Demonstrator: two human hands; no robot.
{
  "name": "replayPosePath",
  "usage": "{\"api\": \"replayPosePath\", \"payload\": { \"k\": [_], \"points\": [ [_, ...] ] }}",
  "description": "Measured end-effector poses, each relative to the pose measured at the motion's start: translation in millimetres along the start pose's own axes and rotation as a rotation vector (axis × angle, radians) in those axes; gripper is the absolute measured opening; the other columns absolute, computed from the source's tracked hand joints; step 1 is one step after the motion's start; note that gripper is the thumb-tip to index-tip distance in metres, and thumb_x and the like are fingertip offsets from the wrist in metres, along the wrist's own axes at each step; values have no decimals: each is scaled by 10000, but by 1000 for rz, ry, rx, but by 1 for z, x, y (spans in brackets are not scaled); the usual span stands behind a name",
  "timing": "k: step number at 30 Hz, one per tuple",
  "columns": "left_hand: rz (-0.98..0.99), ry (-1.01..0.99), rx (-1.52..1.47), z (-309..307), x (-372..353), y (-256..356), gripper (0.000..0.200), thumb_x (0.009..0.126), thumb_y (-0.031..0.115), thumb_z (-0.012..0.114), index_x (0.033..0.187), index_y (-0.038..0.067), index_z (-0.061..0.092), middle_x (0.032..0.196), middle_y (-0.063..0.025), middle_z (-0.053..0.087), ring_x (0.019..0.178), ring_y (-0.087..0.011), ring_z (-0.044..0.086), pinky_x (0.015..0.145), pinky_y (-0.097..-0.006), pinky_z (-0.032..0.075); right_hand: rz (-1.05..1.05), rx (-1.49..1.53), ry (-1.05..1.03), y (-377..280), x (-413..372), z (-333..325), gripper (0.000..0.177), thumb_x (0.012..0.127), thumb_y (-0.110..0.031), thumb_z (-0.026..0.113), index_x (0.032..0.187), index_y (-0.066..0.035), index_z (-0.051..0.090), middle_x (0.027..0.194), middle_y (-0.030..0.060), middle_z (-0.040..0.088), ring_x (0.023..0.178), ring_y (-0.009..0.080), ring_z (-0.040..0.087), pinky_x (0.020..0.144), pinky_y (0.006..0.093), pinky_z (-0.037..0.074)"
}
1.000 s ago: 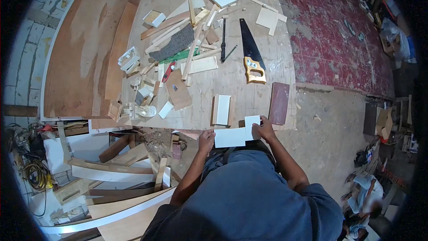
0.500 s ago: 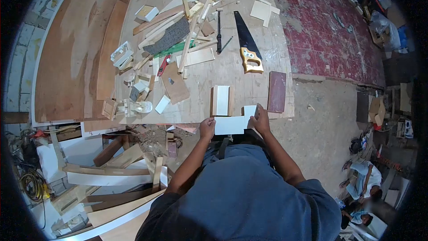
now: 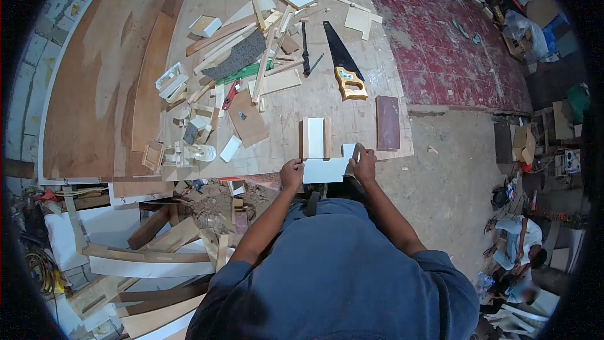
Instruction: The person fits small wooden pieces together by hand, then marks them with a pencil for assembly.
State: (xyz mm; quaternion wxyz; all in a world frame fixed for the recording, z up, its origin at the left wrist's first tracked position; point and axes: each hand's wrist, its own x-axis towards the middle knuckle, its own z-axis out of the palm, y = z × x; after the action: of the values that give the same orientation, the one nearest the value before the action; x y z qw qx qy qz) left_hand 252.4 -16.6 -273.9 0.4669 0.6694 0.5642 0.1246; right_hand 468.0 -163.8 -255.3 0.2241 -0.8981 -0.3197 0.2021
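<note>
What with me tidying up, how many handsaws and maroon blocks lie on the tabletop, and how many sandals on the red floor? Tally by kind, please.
Handsaw: 1
Maroon block: 1
Sandals: 2
Total: 4

The person wears a plain, dark blue shirt (image 3: 352, 264) with short, loose sleeves, creased along the right side. A black strap (image 3: 311, 204) shows at the waist. The left hand (image 3: 291, 175) and right hand (image 3: 363, 165) are bare, without gloves.
</note>
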Motion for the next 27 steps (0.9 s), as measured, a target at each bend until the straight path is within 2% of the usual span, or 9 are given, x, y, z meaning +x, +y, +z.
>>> {"api": "replayPosePath", "payload": {
  "k": [5, 8, 11, 13, 18, 27],
  "points": [
    [65, 1, 12, 3, 7, -11, 280, 831, 180, 645, 1059, 34, 715, 961, -172, 721, 883, -296, 704, 791, -362, 546, -70, 2, 4, -16, -24, -8, 805, 717, -209, 805, 1410, -101, 409, 1313, 297, 421, 1208, 466, 424, 1004, 516, 411],
    [168, 49, 86, 3, 8, -12, 288, 829, 184, 635, 1066, 42, 715, 980, -182, 715, 901, -309, 700, 802, -369, 545, -68, -21, 15, -16, -36, -6, 839, 686, -247, 821, 1404, -78, 423, 1348, 319, 395, 1246, 477, 395, 1040, 515, 385],
    [146, 15, 65, 1, 8, -9, 281, 829, 176, 642, 1064, 40, 715, 987, -180, 716, 912, -298, 701, 810, -371, 544, -64, -41, 18, -6, -40, 2, 871, 665, -272, 827, 1407, -67, 420, 1377, 334, 363, 1270, 482, 372, 1061, 517, 369],
    [57, -42, -18, 2, 11, -13, 275, 827, 167, 651, 1060, 36, 713, 976, -175, 721, 903, -287, 705, 809, -365, 545, -73, -44, 24, -6, -40, 2, 882, 659, -278, 829, 1409, -63, 418, 1384, 337, 353, 1274, 480, 368, 1065, 519, 365],
    [35, -57, -58, 6, 15, -17, 273, 825, 171, 662, 1053, 30, 712, 957, -164, 726, 887, -279, 709, 801, -356, 545, -25, -16, -63, -10, -34, -4, 890, 661, -270, 829, 1421, -78, 408, 1395, 323, 347, 1275, 476, 367, 1062, 514, 373],
    [37, -54, -5, 10, 21, -23, 282, 813, 206, 682, 1038, 41, 717, 949, -157, 726, 886, -284, 706, 801, -368, 544, -19, -45, -92, -16, -32, -5, 933, 660, -272, 835, 1447, -85, 369, 1367, 315, 357, 1243, 472, 384, 1043, 515, 385]
  ]
}}
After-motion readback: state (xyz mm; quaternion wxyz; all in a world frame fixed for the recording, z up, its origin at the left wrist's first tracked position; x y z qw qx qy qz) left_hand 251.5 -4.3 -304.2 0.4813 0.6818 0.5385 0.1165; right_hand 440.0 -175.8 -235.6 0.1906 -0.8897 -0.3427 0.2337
